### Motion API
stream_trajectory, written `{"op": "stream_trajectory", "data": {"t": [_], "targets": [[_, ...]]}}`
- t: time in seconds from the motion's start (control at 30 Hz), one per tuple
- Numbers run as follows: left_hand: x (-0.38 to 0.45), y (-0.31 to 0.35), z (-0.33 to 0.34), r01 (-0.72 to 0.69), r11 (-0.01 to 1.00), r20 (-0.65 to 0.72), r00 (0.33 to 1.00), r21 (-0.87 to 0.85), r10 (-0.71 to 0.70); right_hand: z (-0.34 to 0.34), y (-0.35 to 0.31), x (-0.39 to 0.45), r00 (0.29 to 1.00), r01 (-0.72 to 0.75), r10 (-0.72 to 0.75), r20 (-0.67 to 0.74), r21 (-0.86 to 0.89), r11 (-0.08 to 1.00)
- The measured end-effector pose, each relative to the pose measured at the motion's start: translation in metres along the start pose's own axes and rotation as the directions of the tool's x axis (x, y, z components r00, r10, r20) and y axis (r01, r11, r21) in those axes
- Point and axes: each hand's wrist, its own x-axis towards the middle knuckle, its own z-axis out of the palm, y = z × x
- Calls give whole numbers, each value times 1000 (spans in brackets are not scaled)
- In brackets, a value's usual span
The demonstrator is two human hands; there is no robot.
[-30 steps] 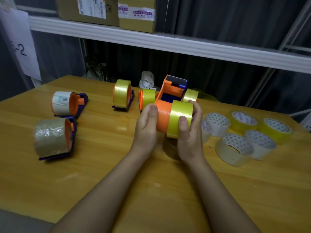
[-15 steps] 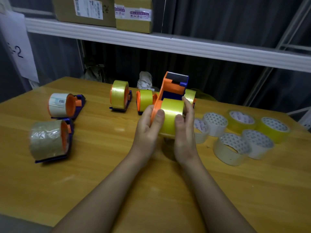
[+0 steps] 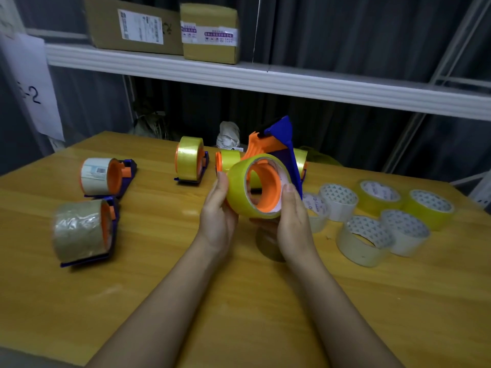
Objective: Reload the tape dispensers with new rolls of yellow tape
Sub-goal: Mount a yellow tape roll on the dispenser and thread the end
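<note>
Crinkled brownish film is wrapping the fat roll on the dispenser (image 3: 82, 231) lying on its side far to the left of the hands, its blue plastic frame resting flat on the glossy wooden table (image 3: 159, 261). Just beyond it, a second dispenser (image 3: 106, 176) is carrying a white paper-labelled roll round an orange hub. Nearer the hands, a third dispenser (image 3: 190, 160) is standing with a smooth, shiny yellow roll edge-on, and another loaded one (image 3: 227, 160) is sitting just behind the left hand's fingertips.

The left hand (image 3: 218, 208) is curling its thumb and fingers against the left side of the yellow tape roll (image 3: 239, 187), gripping it. That roll, translucent and glassy, is sitting round the ribbed orange hub of the held dispenser (image 3: 276, 147), which is raised above the table between both hands, its blue triangular frame and orange handle pointing up and away. The right hand (image 3: 295, 224) is wrapping under the roll's right edge, thumb pressing the rim, gripping it too.

To the right of the right hand, six loose rolls (image 3: 372, 216) are lying flat, cardboard cores printed with small triangles; some are pale and cloudy, two at the far side yellow.
</note>
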Motion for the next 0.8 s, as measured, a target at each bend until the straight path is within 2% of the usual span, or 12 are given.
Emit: {"op": "stream_trajectory", "data": {"t": [0.13, 0.2, 0.27, 0.43, 0.57, 0.63, 0.73, 0.8], "targets": [[3, -6, -6, 32, 955, -25, 999, 296, -25, -7, -13, -2, 996, 86, -85, -24, 54, 995], [1, -7, -4, 110, 940, -20, 994, 322, -109, -11, -16, -2, 994, 114, -114, -2, 82, 990], [-2, -7, 0, 123, 925, -5, 992, 359, -129, -10, -15, -3, 993, 121, -121, 1, 85, 989], [-7, -11, 3, 62, 844, -131, 991, 533, 10, -7, -12, -5, 979, 194, -191, -65, 46, 980], [-7, -10, 0, 23, 809, -118, 991, 587, 57, -7, -15, -6, 974, 217, -213, -78, 45, 975], [-5, -8, 0, 40, 833, -75, 997, 552, 1, -9, -17, -5, 977, 197, -191, -95, 59, 979], [-4, -2, 1, 137, 954, 92, 982, 267, -167, -14, -18, -1, 983, 132, -116, -144, 104, 986], [-4, 1, 0, 163, 973, 201, 960, 166, -195, -16, -17, 1, 980, 110, -91, -174, 103, 989]]}}
